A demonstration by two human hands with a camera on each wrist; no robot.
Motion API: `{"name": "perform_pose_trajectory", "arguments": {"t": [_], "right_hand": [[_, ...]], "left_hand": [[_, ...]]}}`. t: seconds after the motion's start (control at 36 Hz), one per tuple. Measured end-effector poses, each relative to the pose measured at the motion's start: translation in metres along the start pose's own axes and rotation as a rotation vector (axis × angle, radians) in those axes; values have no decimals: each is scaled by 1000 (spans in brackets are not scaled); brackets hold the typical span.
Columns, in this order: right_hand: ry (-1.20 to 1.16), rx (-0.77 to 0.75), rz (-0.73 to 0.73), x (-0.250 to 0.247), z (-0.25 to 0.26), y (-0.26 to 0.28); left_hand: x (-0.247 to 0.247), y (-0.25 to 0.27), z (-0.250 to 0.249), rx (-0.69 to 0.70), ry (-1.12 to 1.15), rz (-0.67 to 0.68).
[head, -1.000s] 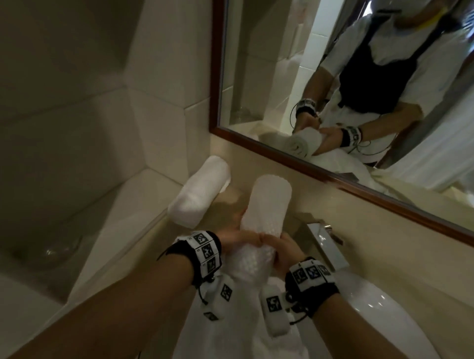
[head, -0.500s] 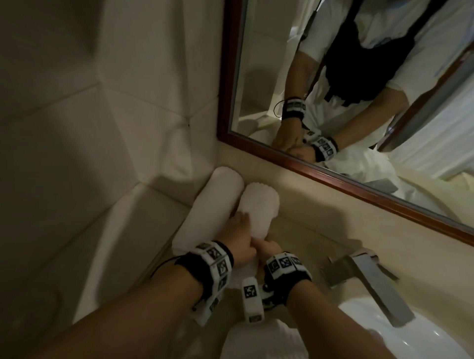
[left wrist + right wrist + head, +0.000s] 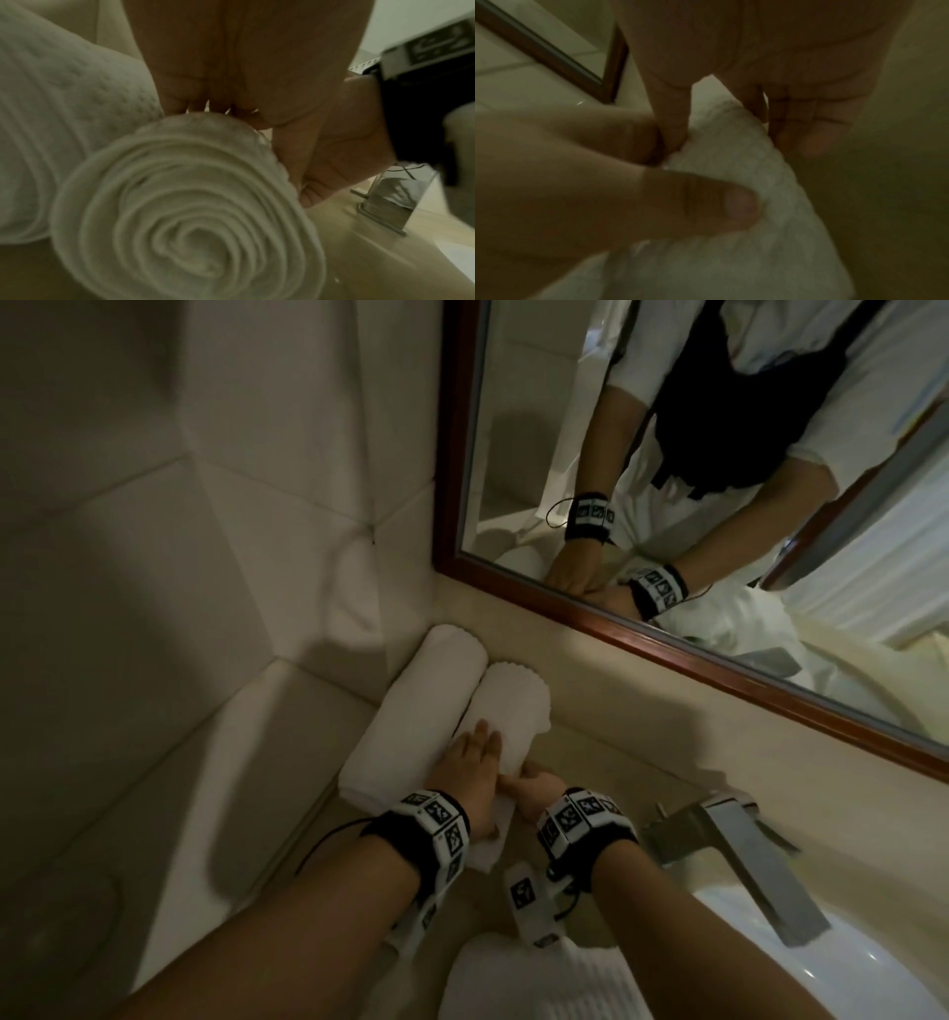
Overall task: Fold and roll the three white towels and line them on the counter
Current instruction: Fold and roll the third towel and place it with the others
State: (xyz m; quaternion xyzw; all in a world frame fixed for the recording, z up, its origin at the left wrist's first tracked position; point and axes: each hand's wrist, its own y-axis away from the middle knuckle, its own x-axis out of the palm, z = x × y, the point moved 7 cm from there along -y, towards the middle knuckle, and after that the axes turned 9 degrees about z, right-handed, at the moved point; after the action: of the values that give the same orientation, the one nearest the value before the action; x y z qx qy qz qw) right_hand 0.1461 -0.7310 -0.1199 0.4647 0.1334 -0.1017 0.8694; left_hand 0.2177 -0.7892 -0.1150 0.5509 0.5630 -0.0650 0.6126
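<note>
White first rolled towel lies on surface, far left by tiled wall. Second rolled towel touches its right side. Your left hand lies flat on second roll, fingers straight. Your right hand pinches roll's near end, fingers curled. Faucet further right.

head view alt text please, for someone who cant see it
Two hands, left hand and right hand, settle a rolled white towel on a beige counter beside a second rolled towel, below a wood-framed mirror; a faucet stands right.
</note>
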Motion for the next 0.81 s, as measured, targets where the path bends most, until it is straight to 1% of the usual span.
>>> {"name": "perform_pose_trajectory", "arguments": {"t": [0.17, 0.25, 0.33, 0.42, 0.5, 0.58, 0.67, 0.69, 0.75, 0.81], "right_hand": [[23, -34, -16, -12, -19, 23], [37, -29, -18, -19, -33, 37], [68, -31, -12, -25, -47, 56], [67, -57, -38, -33, -62, 71], [61, -76, -45, -38, -75, 94], [51, -92, -30, -43, -93, 117], [62, -101, -18, -45, -113, 141], [91, -91, -10, -44, -121, 150], [91, -52, 0, -43, -140, 163], [93, -32, 0, -43, -159, 175]], "left_hand": [[-1, 9, -3, -50, -1, 29], [-3, 19, -13, -71, -7, -7], [-6, 34, -41, 6, -1, -75], [-4, 52, -79, 116, 47, -84], [6, 64, -110, 158, 46, -75], [19, 80, -136, 171, 51, -60], [30, 101, -163, 228, 119, -95], [35, 107, -170, 238, 164, -87], [50, 117, -185, 258, 259, -21], [64, 130, -201, 290, 306, 26]]}}
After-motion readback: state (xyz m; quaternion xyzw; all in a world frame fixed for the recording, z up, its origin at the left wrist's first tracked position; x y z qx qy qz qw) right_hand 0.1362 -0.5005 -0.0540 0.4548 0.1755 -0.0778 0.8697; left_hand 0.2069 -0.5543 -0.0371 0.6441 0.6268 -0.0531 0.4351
